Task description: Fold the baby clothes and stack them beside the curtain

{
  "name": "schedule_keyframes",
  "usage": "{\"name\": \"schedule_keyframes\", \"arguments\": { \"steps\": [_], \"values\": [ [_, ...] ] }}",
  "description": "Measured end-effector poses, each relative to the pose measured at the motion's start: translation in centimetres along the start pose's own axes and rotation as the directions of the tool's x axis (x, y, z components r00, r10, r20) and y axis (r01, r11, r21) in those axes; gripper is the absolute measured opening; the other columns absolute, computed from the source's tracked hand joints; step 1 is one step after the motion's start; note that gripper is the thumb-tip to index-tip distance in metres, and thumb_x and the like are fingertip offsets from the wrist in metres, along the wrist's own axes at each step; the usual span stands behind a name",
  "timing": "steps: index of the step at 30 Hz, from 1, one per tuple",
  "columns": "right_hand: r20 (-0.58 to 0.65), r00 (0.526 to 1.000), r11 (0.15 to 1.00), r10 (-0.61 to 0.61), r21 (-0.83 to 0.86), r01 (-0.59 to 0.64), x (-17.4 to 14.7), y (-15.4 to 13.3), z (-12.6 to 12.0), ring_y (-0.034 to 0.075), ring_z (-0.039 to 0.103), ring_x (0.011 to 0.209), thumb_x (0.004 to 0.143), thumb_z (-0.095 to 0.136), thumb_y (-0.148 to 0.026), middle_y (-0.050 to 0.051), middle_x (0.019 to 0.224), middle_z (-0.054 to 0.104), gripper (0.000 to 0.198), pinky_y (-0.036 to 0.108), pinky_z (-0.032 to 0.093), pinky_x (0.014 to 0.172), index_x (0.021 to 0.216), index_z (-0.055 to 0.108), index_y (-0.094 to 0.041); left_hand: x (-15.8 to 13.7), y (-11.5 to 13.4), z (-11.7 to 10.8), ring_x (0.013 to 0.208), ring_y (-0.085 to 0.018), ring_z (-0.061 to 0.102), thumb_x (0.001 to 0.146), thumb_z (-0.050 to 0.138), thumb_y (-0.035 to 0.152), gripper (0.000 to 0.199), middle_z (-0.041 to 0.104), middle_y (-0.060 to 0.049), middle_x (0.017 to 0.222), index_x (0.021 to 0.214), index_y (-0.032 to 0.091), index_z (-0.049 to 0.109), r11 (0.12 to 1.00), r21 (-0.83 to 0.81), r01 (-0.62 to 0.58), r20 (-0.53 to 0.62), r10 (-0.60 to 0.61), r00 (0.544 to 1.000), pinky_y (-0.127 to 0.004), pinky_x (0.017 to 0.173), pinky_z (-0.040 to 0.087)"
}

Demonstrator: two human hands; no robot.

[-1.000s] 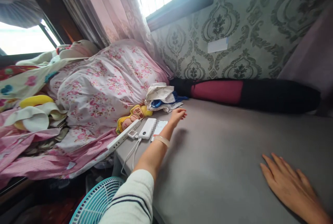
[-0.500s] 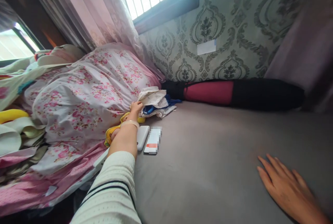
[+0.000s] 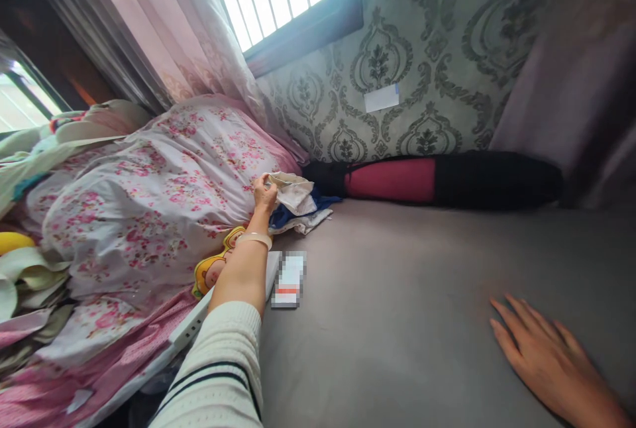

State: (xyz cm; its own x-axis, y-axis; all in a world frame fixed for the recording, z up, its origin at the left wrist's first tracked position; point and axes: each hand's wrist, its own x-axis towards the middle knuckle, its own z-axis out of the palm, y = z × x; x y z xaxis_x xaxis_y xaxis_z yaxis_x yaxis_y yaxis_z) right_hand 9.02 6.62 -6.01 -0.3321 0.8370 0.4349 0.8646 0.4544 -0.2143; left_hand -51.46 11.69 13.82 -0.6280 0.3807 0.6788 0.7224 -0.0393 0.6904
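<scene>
My left hand point(image 3: 265, 193) reaches far forward, its fingers closed on the near-left edge of a cream garment point(image 3: 295, 195). That garment lies folded on top of a small pile, with a blue cloth point(image 3: 285, 217) and a white patterned cloth point(image 3: 315, 221) beneath it. The exact kind of each garment cannot be made out. My right hand point(image 3: 551, 355) lies flat with its fingers spread on the grey sheet point(image 3: 397, 309), holding nothing.
Under my left forearm are a yellow cartoon plush point(image 3: 206, 272) and a white power strip point(image 3: 191, 328). Beside it lies a blurred-out phone point(image 3: 289, 280). Floral bedding point(image 3: 163, 176) is heaped at left. A black-and-red long bag point(image 3: 390, 180) runs along the wall.
My left hand has shifted slightly up at the cream garment's edge, fingers now bent more over it. The whole view has moved a little. My right hand stays in place.
</scene>
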Motion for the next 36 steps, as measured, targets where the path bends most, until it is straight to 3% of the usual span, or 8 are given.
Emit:
{"name": "schedule_keyframes", "arguments": {
  "steps": [3,8,13,20,25,28,31,36],
  "values": [
    [0.056,0.997,0.995,-0.050,-0.078,0.054,-0.1,0.4,0.4,0.037,0.049,0.126,0.083,0.027,-0.045,0.014,0.128,0.062,0.057,0.060,0.036,0.103,0.111,0.070,-0.022,-0.8,1.8,1.4,0.090,-0.017,0.058,0.068,0.060,0.013,0.035,0.062,-0.007,0.103,0.103,0.015,0.061,0.996,-0.086,-0.006,-0.023,0.004,1.000,-0.028,0.083,0.046],
    [0.042,0.999,0.989,0.017,-0.146,-0.011,-0.2,0.2,0.6,0.033,0.047,0.129,0.088,0.022,-0.046,0.016,0.138,0.054,0.064,0.055,0.035,0.106,0.126,0.062,-0.014,-2.6,5.3,3.5,0.070,-0.011,0.053,0.065,0.060,0.015,0.034,0.059,0.000,0.084,0.098,0.016,0.059,0.918,-0.367,0.153,0.004,-0.163,0.987,-0.023,0.069,0.046],
    [0.069,0.997,0.982,0.026,-0.189,-0.013,-0.1,-0.4,0.2,0.031,0.044,0.132,0.091,0.019,-0.045,0.015,0.141,0.051,0.065,0.054,0.033,0.107,0.129,0.060,-0.012,-4.6,8.0,5.5,0.063,-0.010,0.055,0.064,0.055,0.011,0.036,0.056,0.003,0.071,0.100,0.015,0.054,0.704,-0.619,0.350,0.189,-0.298,0.935,-0.024,0.069,0.048],
    [0.096,0.994,0.987,0.046,-0.159,-0.030,0.0,-0.6,-0.2,0.032,0.045,0.131,0.093,0.024,-0.040,0.016,0.141,0.051,0.059,0.055,0.033,0.107,0.128,0.061,-0.013,-10.1,11.9,8.0,0.066,-0.008,0.059,0.052,0.066,0.006,0.042,0.060,0.005,0.072,0.092,0.017,0.057,0.382,-0.789,0.482,0.431,-0.216,0.876,-0.021,0.072,0.046],
    [0.131,0.985,0.983,0.109,0.135,-0.127,2.8,-1.3,-1.6,0.030,0.062,0.111,0.085,0.037,-0.037,0.017,0.121,0.066,0.047,0.047,0.046,0.097,0.110,0.070,-0.014,-14.8,16.3,8.8,0.066,-0.010,0.061,0.052,0.071,0.007,0.043,0.064,0.003,0.074,0.092,0.018,0.060,0.255,-0.765,0.592,0.580,-0.128,0.805,-0.023,0.070,0.046],
    [0.071,0.977,0.873,0.202,0.440,-0.213,6.0,-3.9,-3.4,0.026,0.068,0.095,0.085,0.044,-0.041,0.011,0.100,0.073,0.038,0.040,0.052,0.088,0.100,0.071,-0.020,-17.4,19.1,9.1,0.066,-0.009,0.060,0.052,0.071,0.008,0.042,0.064,0.003,0.074,0.092,0.018,0.061,0.226,-0.743,0.630,0.631,-0.075,0.772,-0.023,0.069,0.046],
    [-0.058,0.964,0.744,0.261,0.648,-0.162,9.0,-7.3,-4.9,0.023,0.069,0.087,0.083,0.051,-0.045,0.010,0.094,0.073,0.034,0.038,0.053,0.083,0.095,0.069,-0.019,-19.8,21.7,9.2,0.066,-0.009,0.059,0.055,0.071,0.010,0.040,0.063,0.003,0.075,0.092,0.018,0.061,0.216,-0.716,0.664,0.678,-0.013,0.735,-0.022,0.068,0.046],
    [-0.146,0.931,0.643,0.335,0.758,-0.113,11.7,-10.3,-5.7,0.022,0.067,0.081,0.076,0.063,-0.049,0.011,0.092,0.072,0.037,0.035,0.053,0.074,0.096,0.065,-0.017,-22.5,25.0,8.8,0.069,-0.010,0.060,0.059,0.069,0.013,0.037,0.063,0.002,0.079,0.095,0.019,0.061,0.210,-0.673,0.710,0.734,0.064,0.677,-0.023,0.069,0.047]
  ]
}}
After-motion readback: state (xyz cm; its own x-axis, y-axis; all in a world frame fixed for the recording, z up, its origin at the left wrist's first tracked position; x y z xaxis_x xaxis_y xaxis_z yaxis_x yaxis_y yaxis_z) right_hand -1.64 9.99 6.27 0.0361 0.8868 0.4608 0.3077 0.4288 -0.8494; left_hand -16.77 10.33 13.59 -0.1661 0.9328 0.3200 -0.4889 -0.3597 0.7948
